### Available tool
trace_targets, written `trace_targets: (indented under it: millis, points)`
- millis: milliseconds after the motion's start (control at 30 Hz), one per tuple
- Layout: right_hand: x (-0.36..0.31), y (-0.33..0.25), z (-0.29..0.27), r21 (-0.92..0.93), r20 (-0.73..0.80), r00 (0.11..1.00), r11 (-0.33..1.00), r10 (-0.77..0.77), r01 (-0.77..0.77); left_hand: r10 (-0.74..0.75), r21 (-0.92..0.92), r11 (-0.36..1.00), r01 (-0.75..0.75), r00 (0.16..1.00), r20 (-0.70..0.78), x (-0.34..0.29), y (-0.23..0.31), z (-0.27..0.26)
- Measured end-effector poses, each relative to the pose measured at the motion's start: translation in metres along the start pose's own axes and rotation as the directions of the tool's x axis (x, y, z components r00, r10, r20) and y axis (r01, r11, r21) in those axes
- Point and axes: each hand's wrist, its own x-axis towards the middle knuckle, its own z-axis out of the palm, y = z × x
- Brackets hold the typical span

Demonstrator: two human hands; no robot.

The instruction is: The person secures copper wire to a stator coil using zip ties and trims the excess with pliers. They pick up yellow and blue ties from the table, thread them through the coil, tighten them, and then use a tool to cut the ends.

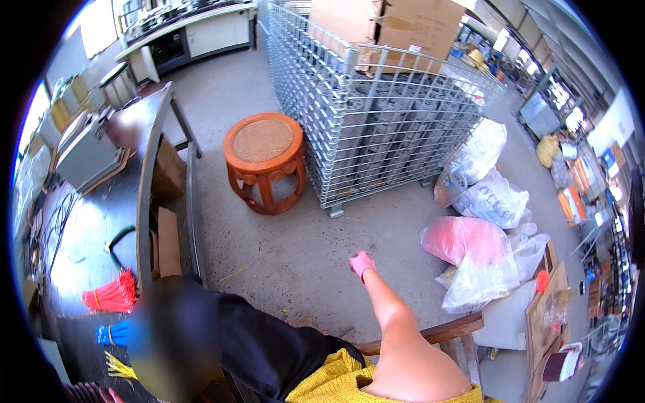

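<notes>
My right arm reaches out bare from a yellow knit garment (pixel 329 373). At its end my right hand (pixel 363 264), in a pink glove, is held over the grey floor with its fingers curled in. Nothing shows in it. At the lower left edge, a sliver of pink that seems to be my left hand (pixel 113 395) shows by the dark bench; its fingers are mostly cut off. Close to it lie bundles of yellow wires (pixel 121 367), blue wires (pixel 114 334) and red wires (pixel 113 293). Black cloth (pixel 265 336) covers my lap, beside a blurred patch.
A round wooden stool (pixel 264 144) stands beside a wire mesh cage (pixel 396 127) stacked with grey rolls. Plastic bags (pixel 484 252) lie on the right, near a wooden chair rail (pixel 430 333). A grey machine (pixel 87 153) sits on the workbench (pixel 111 228).
</notes>
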Motion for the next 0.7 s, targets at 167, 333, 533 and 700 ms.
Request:
trace_targets:
  millis: [167, 333, 533, 700]
  points:
    - [-0.025, 0.010, 0.000, -0.104, 0.256, 0.946, 0.978, 0.200, -0.179, 0.092, 0.251, 0.966, -0.059, 0.988, -0.122, -0.004, 0.025, -0.005]
    - [0.033, 0.069, -0.033, 0.123, -0.028, 0.912, 0.907, 0.410, -0.404, 0.086, 0.277, 0.960, -0.053, 0.990, -0.112, -0.002, 0.070, 0.018]
    - [0.155, 0.045, -0.257, 0.637, -0.594, 0.732, 0.751, 0.335, 0.173, 0.105, 0.324, 0.945, -0.054, 0.984, -0.143, -0.010, 0.099, 0.012]
    - [0.171, 0.050, -0.222, 0.604, -0.699, 0.609, 0.767, 0.376, 0.219, 0.097, 0.299, 0.953, -0.056, 0.987, -0.126, -0.010, 0.101, 0.026]
